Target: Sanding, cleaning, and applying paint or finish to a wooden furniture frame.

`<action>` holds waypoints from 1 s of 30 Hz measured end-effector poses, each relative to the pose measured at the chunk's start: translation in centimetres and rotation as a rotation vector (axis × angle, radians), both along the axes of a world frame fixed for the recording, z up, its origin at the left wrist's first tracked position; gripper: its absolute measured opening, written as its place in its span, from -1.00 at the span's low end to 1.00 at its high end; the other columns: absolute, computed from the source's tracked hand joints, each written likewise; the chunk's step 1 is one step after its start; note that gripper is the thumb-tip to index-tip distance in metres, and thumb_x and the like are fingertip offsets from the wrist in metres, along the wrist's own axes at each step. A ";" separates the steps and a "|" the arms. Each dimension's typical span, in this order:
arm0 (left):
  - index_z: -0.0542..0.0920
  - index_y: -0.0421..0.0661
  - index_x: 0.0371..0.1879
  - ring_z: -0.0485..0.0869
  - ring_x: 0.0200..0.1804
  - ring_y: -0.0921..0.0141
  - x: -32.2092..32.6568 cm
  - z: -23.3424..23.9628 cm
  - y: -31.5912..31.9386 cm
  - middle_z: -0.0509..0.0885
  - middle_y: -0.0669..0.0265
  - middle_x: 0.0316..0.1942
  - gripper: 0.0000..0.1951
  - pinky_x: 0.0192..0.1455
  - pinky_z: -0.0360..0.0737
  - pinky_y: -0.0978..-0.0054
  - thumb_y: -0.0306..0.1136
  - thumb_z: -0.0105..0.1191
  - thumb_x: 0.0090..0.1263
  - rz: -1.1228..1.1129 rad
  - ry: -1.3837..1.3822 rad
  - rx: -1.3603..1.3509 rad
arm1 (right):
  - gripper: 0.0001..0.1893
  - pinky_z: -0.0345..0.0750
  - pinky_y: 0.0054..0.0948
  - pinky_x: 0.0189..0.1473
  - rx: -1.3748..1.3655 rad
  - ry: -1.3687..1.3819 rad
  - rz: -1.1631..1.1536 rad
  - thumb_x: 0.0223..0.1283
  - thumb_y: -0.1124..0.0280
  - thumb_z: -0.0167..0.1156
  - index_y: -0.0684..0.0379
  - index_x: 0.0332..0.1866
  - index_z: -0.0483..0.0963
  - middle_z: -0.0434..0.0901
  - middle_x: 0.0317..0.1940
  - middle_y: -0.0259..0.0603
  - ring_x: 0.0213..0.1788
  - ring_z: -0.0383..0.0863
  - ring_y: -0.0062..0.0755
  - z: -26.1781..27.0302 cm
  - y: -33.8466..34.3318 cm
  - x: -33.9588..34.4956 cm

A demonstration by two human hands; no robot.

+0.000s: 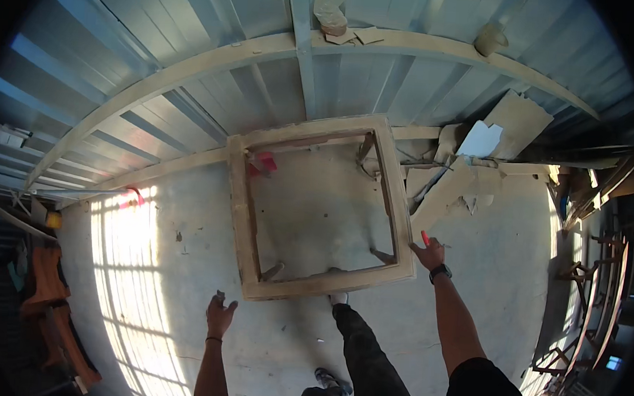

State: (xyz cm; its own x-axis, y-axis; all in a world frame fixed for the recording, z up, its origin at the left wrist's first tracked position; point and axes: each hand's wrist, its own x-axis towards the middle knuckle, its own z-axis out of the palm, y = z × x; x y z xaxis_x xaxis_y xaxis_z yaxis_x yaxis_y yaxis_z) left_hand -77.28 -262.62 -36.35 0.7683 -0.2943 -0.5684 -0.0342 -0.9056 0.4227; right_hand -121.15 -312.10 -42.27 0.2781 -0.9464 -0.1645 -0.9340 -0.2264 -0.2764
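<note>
Before me stands a wooden table frame (240, 204) with an open middle. It rests on legs, and the floor shows through it. My right hand (430, 256), with a dark watch at the wrist, is beside the frame's right rail, its fingertips at or very near the wood. It holds a small red-handled tool (425, 238); a thin metal part seems to stick out past the hand, but its kind is unclear. My left hand (220, 316) is in the air left of the frame's near corner, apart from it. Something small and grey shows at its fingertips, too small to name.
Behind the frame runs a corrugated metal wall (220, 88) with a ledge bearing a plastic bottle (331, 8) and a cup (490, 40). Broken board pieces (448, 189) lie at the back right. A pink dustpan-like object (264, 163) shows through the frame. Brown wooden parts (48, 282) stand left.
</note>
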 end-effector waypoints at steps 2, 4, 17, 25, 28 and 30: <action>0.45 -0.30 0.31 0.63 0.24 0.17 7.1 -2.5 -5.9 0.68 0.02 0.15 -0.12 0.26 0.57 0.30 0.01 0.52 0.09 0.005 -0.167 -0.123 | -0.14 0.65 -0.09 0.04 0.163 0.003 -0.027 -0.22 -0.31 0.51 0.41 -0.12 0.56 0.72 -0.22 0.23 -0.08 0.74 0.15 0.6 -3.3 8.6; 0.42 -0.39 0.30 0.60 0.29 0.12 14.3 -4.7 -8.5 0.66 -0.07 0.16 0.03 0.30 0.55 0.24 0.13 0.56 -0.05 -0.042 -0.290 0.046 | -0.08 0.63 -0.12 0.10 0.238 -0.090 0.053 -0.27 -0.33 0.51 0.39 -0.02 0.55 0.70 -0.09 0.25 0.03 0.72 0.12 0.3 -4.9 15.9; 0.61 -0.37 -0.08 0.76 -0.09 0.12 9.8 -9.4 -14.8 0.76 -0.01 -0.16 -0.21 0.00 0.68 0.20 0.04 0.59 -0.17 -0.173 -0.293 0.084 | -0.18 0.63 -0.15 0.11 0.208 -0.081 -0.122 -0.32 -0.10 0.51 0.31 0.05 0.53 0.70 -0.05 0.15 0.02 0.71 0.07 -1.1 -3.0 11.2; 0.58 -0.32 -0.16 0.71 -0.22 0.22 -9.3 -1.4 -13.6 0.71 0.10 -0.27 -0.32 -0.12 0.65 0.27 -0.06 0.59 -0.12 -0.437 -0.249 -0.133 | -0.19 0.62 -0.21 -0.04 0.153 -0.192 -0.467 -0.33 -0.08 0.55 0.32 0.03 0.55 0.69 -0.20 0.07 -0.17 0.70 -0.07 7.2 18.1 -17.6; 0.58 -0.32 -0.16 0.73 -0.22 0.20 -17.0 0.6 -16.7 0.73 0.07 -0.27 -0.32 -0.11 0.65 0.23 -0.07 0.59 -0.13 -0.607 -0.166 -0.120 | -0.32 0.62 -0.19 -0.10 0.052 -0.181 -0.633 -0.31 0.03 0.58 0.31 -0.11 0.54 0.67 -0.28 0.05 -0.22 0.67 -0.02 9.1 26.8 -27.1; 0.58 -0.32 -0.16 0.75 -0.20 0.19 -22.3 0.1 -18.7 0.74 0.05 -0.26 -0.32 -0.10 0.66 0.21 -0.07 0.59 -0.14 -0.710 -0.128 -0.082 | -0.34 0.61 -0.21 -0.10 0.089 -0.161 -0.748 -0.30 0.04 0.58 0.31 -0.12 0.54 0.66 -0.30 0.02 -0.24 0.65 -0.07 9.1 31.6 -33.1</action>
